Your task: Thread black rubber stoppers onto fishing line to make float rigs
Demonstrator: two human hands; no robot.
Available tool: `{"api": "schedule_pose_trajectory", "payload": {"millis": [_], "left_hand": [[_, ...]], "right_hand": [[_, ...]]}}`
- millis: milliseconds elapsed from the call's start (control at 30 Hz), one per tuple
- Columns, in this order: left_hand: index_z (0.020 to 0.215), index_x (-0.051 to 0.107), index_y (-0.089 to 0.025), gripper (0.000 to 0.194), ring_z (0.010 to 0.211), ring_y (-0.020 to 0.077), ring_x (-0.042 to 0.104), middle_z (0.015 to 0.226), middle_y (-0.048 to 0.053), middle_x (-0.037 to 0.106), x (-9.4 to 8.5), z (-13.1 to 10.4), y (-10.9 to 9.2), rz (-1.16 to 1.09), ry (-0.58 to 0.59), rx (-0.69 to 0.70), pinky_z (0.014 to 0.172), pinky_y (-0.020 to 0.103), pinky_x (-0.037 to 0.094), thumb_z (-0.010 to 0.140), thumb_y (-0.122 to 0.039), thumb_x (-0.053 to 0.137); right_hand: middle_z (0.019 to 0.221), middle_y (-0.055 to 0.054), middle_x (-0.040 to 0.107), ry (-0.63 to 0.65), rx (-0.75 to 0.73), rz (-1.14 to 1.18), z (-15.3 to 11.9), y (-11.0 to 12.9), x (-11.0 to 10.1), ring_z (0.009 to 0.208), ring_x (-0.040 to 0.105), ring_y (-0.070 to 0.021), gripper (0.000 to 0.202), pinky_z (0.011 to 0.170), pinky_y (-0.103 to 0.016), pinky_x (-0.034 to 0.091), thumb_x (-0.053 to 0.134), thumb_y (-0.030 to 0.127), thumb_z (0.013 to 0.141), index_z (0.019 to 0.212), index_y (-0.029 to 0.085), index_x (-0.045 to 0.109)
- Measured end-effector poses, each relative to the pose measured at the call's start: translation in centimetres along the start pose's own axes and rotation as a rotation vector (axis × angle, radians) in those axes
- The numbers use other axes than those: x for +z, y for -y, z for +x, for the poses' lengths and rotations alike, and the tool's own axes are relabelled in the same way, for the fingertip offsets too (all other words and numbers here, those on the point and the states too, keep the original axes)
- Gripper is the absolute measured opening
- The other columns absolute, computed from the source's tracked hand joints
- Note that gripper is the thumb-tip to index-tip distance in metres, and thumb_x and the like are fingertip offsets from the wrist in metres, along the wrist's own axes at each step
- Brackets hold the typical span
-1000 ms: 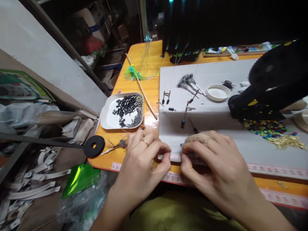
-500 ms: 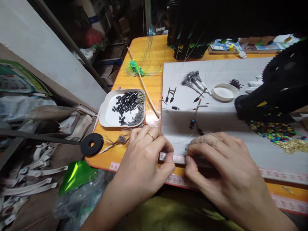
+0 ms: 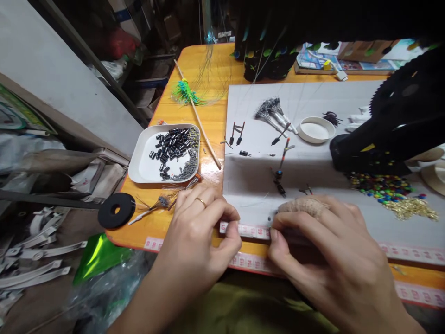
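My left hand (image 3: 205,227), a ring on one finger, is pinched at the front edge of the white board (image 3: 250,181). Whatever lies between its thumb and forefinger is too fine to see. To its right, my right hand (image 3: 320,246) is also pinched, with a beige wrap (image 3: 302,206) on a finger; what it grips is hidden. A tiny dark bead (image 3: 269,218) shows beside its fingertips. Just beyond my right hand is a slim float-like piece (image 3: 283,155) with orange and black bands, above a black cylinder (image 3: 280,188). A ruler strip (image 3: 248,230) runs under both hands.
A white tray (image 3: 141,160) of black cylinders and grey bits stands left, near a black disc (image 3: 116,210) and a wooden stick (image 3: 205,132). Wire bundles (image 3: 274,113), a round white dish (image 3: 316,131), coloured beads (image 3: 378,185) and a black toothed stand (image 3: 358,148) lie beyond my hands.
The whole view has shifted, so table items sit further left. My right hand's fingertips are a little further from my left hand's, and both stay pinched.
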State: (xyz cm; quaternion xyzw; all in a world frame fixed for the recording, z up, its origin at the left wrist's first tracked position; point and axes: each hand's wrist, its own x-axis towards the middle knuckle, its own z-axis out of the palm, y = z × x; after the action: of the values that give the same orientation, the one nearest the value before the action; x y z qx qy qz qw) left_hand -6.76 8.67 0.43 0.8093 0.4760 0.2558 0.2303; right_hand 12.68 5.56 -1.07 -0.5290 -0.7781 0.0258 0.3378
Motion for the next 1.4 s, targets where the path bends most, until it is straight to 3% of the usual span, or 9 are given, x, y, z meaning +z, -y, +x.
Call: {"api": "schedule_pose_trajectory", "payload": {"millis": [433, 933, 1400], "left_hand": [[0.078, 0.061, -0.016, 0.013, 0.085, 0.0196, 0.054, 0.081, 0.003, 0.059, 0.26, 0.03, 0.05, -0.015, -0.003, -0.013, 0.080, 0.037, 0.036, 0.080, -0.003, 0.059], [0.079, 0.060, -0.019, 0.009, 0.093, 0.0199, 0.052, 0.090, 0.003, 0.055, -0.43, 0.71, -0.18, -0.016, 0.103, -0.111, 0.088, 0.033, 0.039, 0.080, -0.010, 0.060], [0.076, 0.058, -0.019, 0.013, 0.093, 0.0216, 0.052, 0.089, 0.003, 0.056, -0.33, 0.64, -0.24, -0.020, 0.098, -0.088, 0.087, 0.036, 0.040, 0.081, -0.007, 0.057]], "right_hand": [[0.076, -0.005, 0.064, 0.004, -0.011, -0.027, -0.14, -0.27, -0.02, 0.081, 0.054, -0.0228, 0.011, 0.078, -0.039, 0.038, 0.063, 0.009, 0.083, 0.078, 0.019, 0.060], [0.080, -0.006, 0.065, 0.011, -0.029, -0.035, -0.52, -0.53, 0.14, 0.083, 0.056, -0.0250, 0.008, 0.079, -0.042, 0.039, 0.061, 0.014, 0.088, 0.084, 0.021, 0.059], [0.078, -0.005, 0.064, 0.005, -0.041, -0.045, -0.08, -0.20, -0.02, 0.082, 0.056, -0.0252, 0.010, 0.079, -0.041, 0.039, 0.062, 0.012, 0.085, 0.083, 0.021, 0.058]]}}
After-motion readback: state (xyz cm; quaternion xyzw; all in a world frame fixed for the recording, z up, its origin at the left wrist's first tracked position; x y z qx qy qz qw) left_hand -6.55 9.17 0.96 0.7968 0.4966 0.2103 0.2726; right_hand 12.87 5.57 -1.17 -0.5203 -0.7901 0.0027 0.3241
